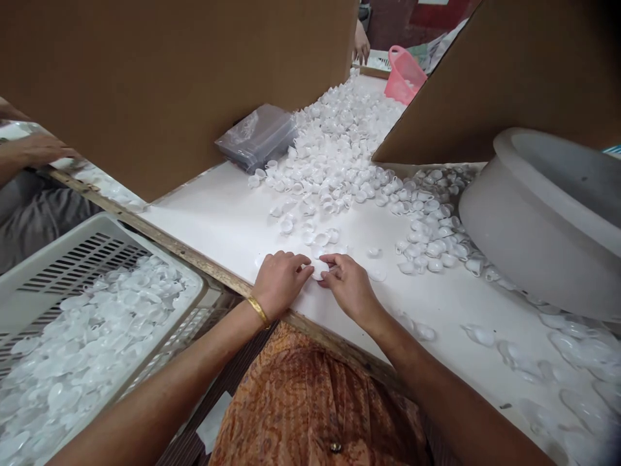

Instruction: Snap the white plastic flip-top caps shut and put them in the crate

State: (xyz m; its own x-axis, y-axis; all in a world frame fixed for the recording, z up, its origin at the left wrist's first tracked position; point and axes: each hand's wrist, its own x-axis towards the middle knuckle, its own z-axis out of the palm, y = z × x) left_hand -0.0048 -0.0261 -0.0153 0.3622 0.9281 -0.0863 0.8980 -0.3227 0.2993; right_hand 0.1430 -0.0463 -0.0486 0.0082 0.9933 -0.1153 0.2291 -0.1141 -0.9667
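Note:
Near the table's front edge, both hands meet over a small, rounded white plastic piece [319,269]. My left hand [280,282], with a gold bangle at its wrist, pinches the piece's left side between thumb and fingertips. From the other side my right hand [350,286] grips it with thumb and index finger. Just beyond the fingertips lie several loose white pieces, and behind them spreads a large heap of small white plastic cup-like pieces [334,155], some with small loop handles. The fingers partly cover the held piece.
A slotted plastic basket [104,223] full of white pieces stands at left, below the table edge. A large pale tub [528,213] is at right. Cardboard panels [179,77] flank the heap, beside a clear plastic packet [259,134]. Behind are a pink basket [403,77] and other people's hands.

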